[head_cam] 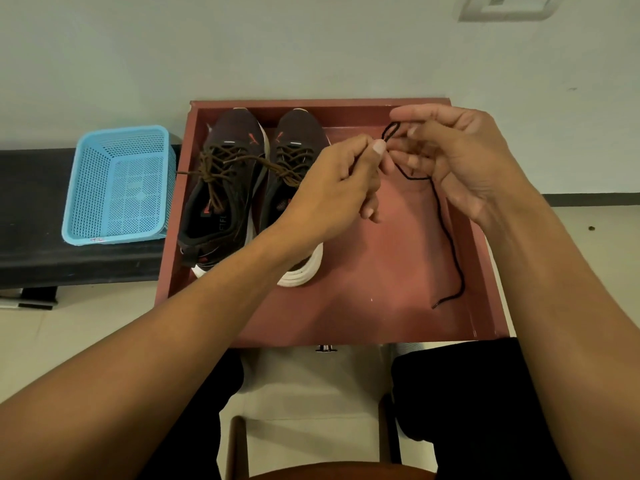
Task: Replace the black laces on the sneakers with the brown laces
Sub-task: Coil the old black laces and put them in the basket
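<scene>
Red tray [346, 313] holds two sneakers [221, 206], one black lace [454, 252].

A: The right dark knit sneaker [298, 135] is largely covered by the left hand [332, 188] and forearm.
B: And the upper end of the thin black lace [450, 237] is lost among the fingers of the right hand [460, 157]; the white wall plate [509, 8] is cropped by the top edge.

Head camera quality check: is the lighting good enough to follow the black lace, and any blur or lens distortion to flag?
Head view: dim, even light, soft shadows, no glare; the black lace reads clearly against the red tray; wide-angle bowing curves the tray's edges and swells the forearms; left hand and right hand look slightly soft.
</scene>
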{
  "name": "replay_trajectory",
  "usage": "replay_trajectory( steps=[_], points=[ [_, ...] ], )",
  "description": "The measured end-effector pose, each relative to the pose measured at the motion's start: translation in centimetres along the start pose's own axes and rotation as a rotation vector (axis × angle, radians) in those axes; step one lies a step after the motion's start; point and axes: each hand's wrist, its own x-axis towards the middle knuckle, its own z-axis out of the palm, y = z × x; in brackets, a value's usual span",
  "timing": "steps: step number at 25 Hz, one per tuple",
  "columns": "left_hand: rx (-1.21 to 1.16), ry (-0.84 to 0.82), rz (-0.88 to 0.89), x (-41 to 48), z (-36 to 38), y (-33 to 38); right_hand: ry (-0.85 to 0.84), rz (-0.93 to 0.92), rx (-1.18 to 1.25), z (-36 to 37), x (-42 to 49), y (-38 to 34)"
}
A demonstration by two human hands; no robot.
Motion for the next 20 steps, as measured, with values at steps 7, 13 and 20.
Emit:
replay_trajectory(
  steps=[7,13,20],
  points=[
    [-0.367,-0.015,-0.064,-0.9,-2.7,1.7,-0.033,-0.334,-0.300,3.7,0.6,-0.4],
    [-0.593,0.087,0.098,-0.4,-4.7,2.4,-0.202,-0.334,-0.458,5.6,-0.2,0.2],
    [-0.575,0.372,0.193,0.5,-8.2,1.7,-0.372,-0.476,-0.988,8.7,-0.7,0.4]
  ],
)
